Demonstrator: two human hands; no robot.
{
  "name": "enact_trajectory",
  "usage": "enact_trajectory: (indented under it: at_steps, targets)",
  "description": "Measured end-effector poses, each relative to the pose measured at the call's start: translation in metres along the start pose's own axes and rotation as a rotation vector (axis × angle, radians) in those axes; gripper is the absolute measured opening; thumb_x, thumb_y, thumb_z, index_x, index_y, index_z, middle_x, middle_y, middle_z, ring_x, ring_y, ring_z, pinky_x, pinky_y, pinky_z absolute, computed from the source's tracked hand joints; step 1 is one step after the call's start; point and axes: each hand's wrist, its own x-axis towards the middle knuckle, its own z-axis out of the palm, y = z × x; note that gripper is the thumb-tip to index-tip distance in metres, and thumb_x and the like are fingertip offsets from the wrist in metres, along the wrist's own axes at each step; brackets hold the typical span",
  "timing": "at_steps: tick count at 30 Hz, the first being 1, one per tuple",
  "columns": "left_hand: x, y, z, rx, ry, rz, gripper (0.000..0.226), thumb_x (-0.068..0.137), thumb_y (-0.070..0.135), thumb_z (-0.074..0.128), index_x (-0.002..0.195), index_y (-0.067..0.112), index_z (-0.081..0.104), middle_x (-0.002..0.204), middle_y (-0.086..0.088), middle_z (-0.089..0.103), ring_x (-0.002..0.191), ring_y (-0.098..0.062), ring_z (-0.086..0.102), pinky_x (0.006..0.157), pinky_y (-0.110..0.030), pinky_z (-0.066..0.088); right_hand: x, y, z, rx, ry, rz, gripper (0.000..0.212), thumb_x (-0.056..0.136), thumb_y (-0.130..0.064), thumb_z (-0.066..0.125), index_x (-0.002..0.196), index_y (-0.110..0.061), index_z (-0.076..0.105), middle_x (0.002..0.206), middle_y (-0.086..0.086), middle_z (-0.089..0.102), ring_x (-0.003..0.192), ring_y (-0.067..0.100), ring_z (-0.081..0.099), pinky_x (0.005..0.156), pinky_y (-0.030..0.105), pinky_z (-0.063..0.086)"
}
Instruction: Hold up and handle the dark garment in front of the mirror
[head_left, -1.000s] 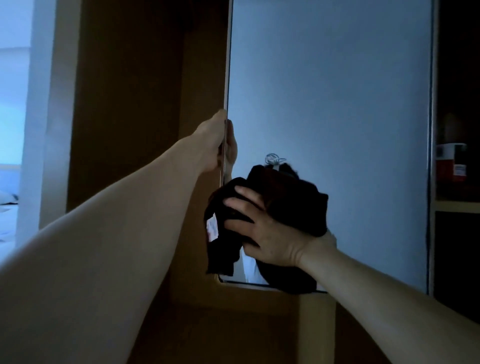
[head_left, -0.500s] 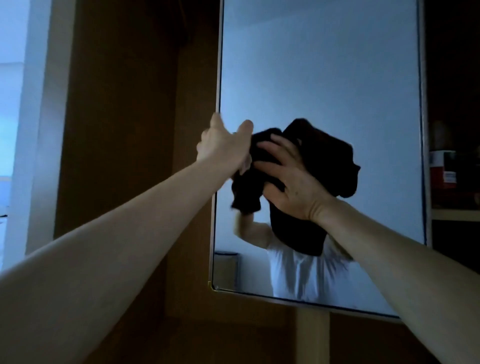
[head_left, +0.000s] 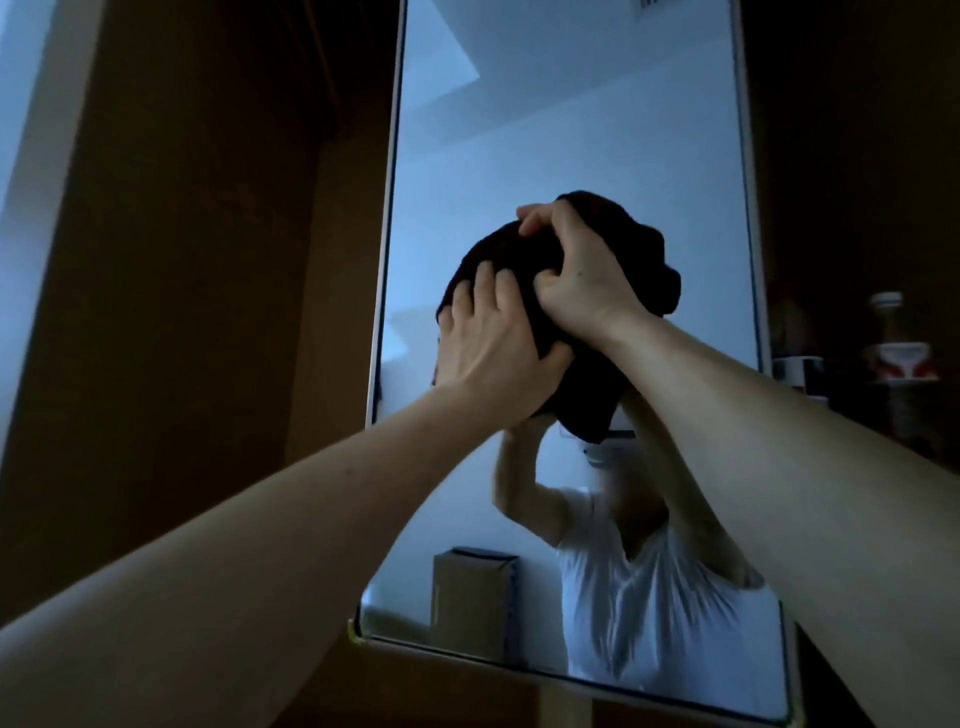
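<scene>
Dim, bluish light fills the room, and a tall mirror in a pale frame is hung on a brown cabinet front. Against its glass a dark cloth is held, bunched into a soft wad at about mid-height of the mirror. The wad is clenched from above by the right hand, whose fingers are curled into the folds with the thumb hooked over the top. The left hand is laid flatter on the cloth's left part, fingers spread and only lightly bent, the palm pressed toward the glass. Both grips touch at the middle of the wad.

The cloth is judged light, limp and easily crumpled; it can be gathered anywhere, though a loose tail that hangs below the hands could slip free. Glass beneath it is judged hard and fragile, so pressure is best kept flat and even.

Both forearms are stretched up and forward, the wrists raised above the elbows. On a shelf at the right, a bottle and small containers can be made out.
</scene>
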Motion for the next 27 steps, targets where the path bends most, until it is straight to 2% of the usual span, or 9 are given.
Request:
enact_trajectory:
  at_steps: [2, 5, 9, 11, 13, 16, 20, 23, 27]
  targets:
    - [-0.002, -0.008, 0.000, -0.016, 0.031, 0.043, 0.080, 0.080, 0.052, 0.054, 0.142, 0.011, 0.026, 0.152, -0.010, 0.025, 0.135, -0.033, 0.029, 0.109, -0.047, 0.028, -0.013, 0.002, -0.002, 0.020, 0.056, -0.014, 0.049, 0.077, 0.008, 0.044, 0.120, -0.015, 0.052, 0.128, -0.006, 0.053, 0.111, -0.002, 0.043, 0.087, -0.007, 0.021]
    - [-0.035, -0.009, 0.005, -0.083, 0.045, 0.090, 0.082, 0.077, 0.055, 0.058, 0.142, 0.013, 0.030, 0.142, -0.009, 0.038, 0.123, -0.034, 0.042, 0.098, -0.045, 0.039, -0.060, 0.017, 0.000, 0.031, 0.149, -0.086, 0.044, 0.075, 0.008, 0.048, 0.114, -0.010, 0.057, 0.125, -0.001, 0.058, 0.115, 0.003, 0.048, 0.096, 0.002, 0.026]
    - [-0.058, -0.002, 0.023, 0.032, 0.067, 0.246, 0.077, 0.071, 0.053, 0.050, 0.131, 0.006, 0.046, 0.129, -0.020, 0.049, 0.114, -0.042, 0.049, 0.094, -0.051, 0.043, -0.110, 0.036, -0.014, -0.005, 0.104, -0.049, 0.036, 0.082, 0.002, 0.052, 0.114, -0.013, 0.059, 0.131, -0.006, 0.052, 0.126, 0.003, 0.042, 0.104, 0.008, 0.026]
    - [-0.036, -0.003, 0.024, 0.120, 0.049, 0.302, 0.075, 0.070, 0.046, 0.050, 0.134, 0.007, 0.044, 0.133, -0.022, 0.047, 0.118, -0.045, 0.046, 0.098, -0.053, 0.040, -0.096, 0.043, -0.031, -0.110, 0.057, -0.078, 0.037, 0.082, -0.004, 0.052, 0.118, -0.011, 0.059, 0.131, 0.002, 0.054, 0.126, 0.012, 0.045, 0.107, 0.013, 0.027]
    - [-0.004, 0.004, 0.015, 0.189, 0.002, 0.304, 0.077, 0.076, 0.042, 0.053, 0.144, 0.011, 0.032, 0.145, -0.018, 0.035, 0.130, -0.042, 0.035, 0.107, -0.050, 0.031, -0.067, 0.048, -0.048, -0.288, 0.024, -0.123, 0.038, 0.083, -0.006, 0.053, 0.120, -0.005, 0.058, 0.131, 0.012, 0.054, 0.125, 0.024, 0.046, 0.107, 0.019, 0.026]
    - [0.044, 0.029, -0.001, 0.199, -0.047, 0.242, 0.079, 0.082, 0.033, 0.055, 0.150, 0.019, 0.017, 0.153, -0.011, 0.021, 0.138, -0.035, 0.023, 0.113, -0.045, 0.019, -0.024, 0.044, -0.068, -0.482, 0.041, -0.083, 0.039, 0.089, -0.007, 0.053, 0.128, -0.005, 0.056, 0.137, 0.020, 0.044, 0.130, 0.035, 0.036, 0.109, 0.032, 0.024]
    - [0.042, 0.038, 0.002, 0.191, -0.037, 0.195, 0.078, 0.079, 0.027, 0.052, 0.149, 0.022, 0.018, 0.153, -0.011, 0.019, 0.137, -0.037, 0.023, 0.113, -0.046, 0.020, -0.034, 0.049, -0.064, -0.679, 0.098, -0.106, 0.042, 0.089, -0.021, 0.048, 0.128, -0.013, 0.058, 0.125, 0.024, 0.050, 0.111, 0.045, 0.048, 0.095, 0.050, 0.039]
    - [-0.009, 0.018, 0.022, 0.191, 0.005, 0.306, 0.080, 0.070, 0.039, 0.040, 0.146, 0.016, 0.031, 0.149, -0.017, 0.031, 0.132, -0.044, 0.032, 0.109, -0.051, 0.027, -0.105, 0.063, -0.037, -0.648, 0.062, -0.107, 0.052, 0.092, -0.029, 0.036, 0.140, -0.011, 0.042, 0.137, 0.026, 0.043, 0.122, 0.044, 0.044, 0.103, 0.051, 0.037]
    - [-0.046, -0.005, 0.038, 0.224, -0.042, 0.320, 0.080, 0.079, 0.062, 0.038, 0.144, 0.017, 0.032, 0.146, -0.017, 0.040, 0.130, -0.045, 0.038, 0.107, -0.055, 0.029, -0.149, 0.068, -0.022, -0.658, -0.061, -0.156, 0.055, 0.097, -0.037, 0.028, 0.147, -0.016, 0.023, 0.149, 0.019, 0.030, 0.137, 0.035, 0.030, 0.111, 0.050, 0.026]
